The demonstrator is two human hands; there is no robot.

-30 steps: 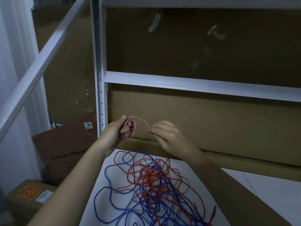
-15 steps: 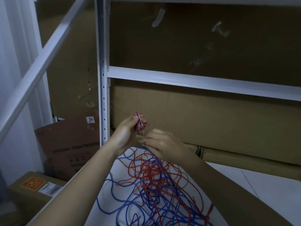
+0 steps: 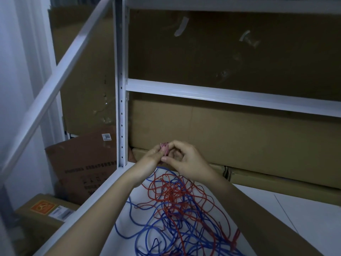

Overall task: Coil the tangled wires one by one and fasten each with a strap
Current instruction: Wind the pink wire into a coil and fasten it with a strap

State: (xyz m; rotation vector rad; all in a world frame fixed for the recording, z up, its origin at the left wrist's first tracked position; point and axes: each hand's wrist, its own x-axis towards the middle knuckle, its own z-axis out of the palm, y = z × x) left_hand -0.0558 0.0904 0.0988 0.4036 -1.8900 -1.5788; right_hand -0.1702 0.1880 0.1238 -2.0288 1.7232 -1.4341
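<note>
Both hands, left hand [image 3: 153, 157] and right hand [image 3: 186, 161], pinch pink coil [image 3: 164, 149]; box label [image 3: 107, 136] reads 3055.

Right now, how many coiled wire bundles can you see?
1: a small pink coil, pinched between the left hand and right hand. The red and blue tangle below is loose and may hide more.
</note>
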